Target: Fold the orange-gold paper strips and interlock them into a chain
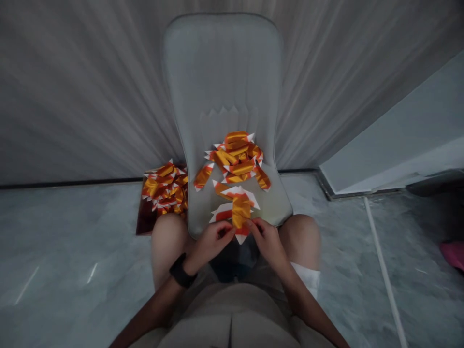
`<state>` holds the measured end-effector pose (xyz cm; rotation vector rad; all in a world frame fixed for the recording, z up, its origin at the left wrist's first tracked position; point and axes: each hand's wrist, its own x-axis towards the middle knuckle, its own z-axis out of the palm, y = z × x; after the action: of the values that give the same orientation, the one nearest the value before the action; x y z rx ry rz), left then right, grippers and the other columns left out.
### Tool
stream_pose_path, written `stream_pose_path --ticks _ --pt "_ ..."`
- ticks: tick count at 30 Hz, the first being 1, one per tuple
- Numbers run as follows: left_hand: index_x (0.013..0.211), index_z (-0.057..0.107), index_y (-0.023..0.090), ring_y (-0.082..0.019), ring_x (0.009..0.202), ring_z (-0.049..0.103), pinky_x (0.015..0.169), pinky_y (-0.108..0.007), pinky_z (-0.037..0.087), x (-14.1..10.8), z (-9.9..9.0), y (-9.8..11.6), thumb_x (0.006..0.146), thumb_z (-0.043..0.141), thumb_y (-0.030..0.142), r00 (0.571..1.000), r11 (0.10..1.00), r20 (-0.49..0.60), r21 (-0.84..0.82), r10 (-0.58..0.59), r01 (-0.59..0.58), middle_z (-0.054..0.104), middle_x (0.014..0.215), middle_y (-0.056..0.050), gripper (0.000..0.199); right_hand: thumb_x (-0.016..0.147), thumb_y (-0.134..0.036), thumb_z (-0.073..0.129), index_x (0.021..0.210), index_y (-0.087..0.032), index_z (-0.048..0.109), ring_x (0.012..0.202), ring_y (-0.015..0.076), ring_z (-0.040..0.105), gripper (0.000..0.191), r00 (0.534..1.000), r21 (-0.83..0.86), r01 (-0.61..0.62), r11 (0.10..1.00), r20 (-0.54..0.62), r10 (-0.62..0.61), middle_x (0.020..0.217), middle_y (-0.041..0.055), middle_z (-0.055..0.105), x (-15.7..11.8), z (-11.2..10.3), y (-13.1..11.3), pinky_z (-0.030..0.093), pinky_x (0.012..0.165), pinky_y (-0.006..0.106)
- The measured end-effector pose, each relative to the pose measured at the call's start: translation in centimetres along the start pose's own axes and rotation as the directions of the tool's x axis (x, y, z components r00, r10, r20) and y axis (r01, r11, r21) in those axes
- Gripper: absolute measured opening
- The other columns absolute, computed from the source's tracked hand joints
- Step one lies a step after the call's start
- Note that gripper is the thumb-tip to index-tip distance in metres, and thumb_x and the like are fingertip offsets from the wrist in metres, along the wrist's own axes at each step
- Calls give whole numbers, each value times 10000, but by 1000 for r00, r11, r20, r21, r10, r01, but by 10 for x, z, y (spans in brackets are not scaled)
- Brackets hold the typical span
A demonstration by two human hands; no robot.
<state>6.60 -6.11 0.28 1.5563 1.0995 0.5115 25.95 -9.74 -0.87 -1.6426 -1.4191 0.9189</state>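
Note:
An orange ribbon piece (241, 210) with a white pointed lower end is held upright over the front of the chair seat. My left hand (214, 240) pinches its lower left edge, and my right hand (266, 238) pinches the lower right edge. Just behind it lie red and white pointed pieces (222, 212), partly covered by the held one. Farther back on the grey chair (223, 67) is a pile of orange pieces with red and white tips (239, 157). One separate piece (204, 176) rests left of that pile.
On the floor left of the chair, a dark red box or tray (145, 220) bears a heap of similar orange pieces (166, 188). Grey curtain (90, 87) hangs behind the chair. A pink object (453, 255) is at the far right edge.

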Motion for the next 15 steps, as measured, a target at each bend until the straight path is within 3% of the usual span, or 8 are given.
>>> stream_pose_path --ticks 12,15 --pt "851 668 160 -159 785 609 709 -249 451 9 9 -10 951 543 421 996 1000 83 -6 23 -22 680 819 -33 306 953 -549 477 653 -192 569 583 141 489 476 995 65 -35 997 97 28 591 -18 538 6 -15 31 351 552 239" --pt "851 653 164 -137 690 589 628 -236 438 11 16 -11 959 523 451 996 1000 92 -11 -14 15 666 792 -22 333 961 -552 459 661 -190 577 580 141 492 486 996 45 -10 999 87 6 592 -13 546 3 -19 33 355 548 239"
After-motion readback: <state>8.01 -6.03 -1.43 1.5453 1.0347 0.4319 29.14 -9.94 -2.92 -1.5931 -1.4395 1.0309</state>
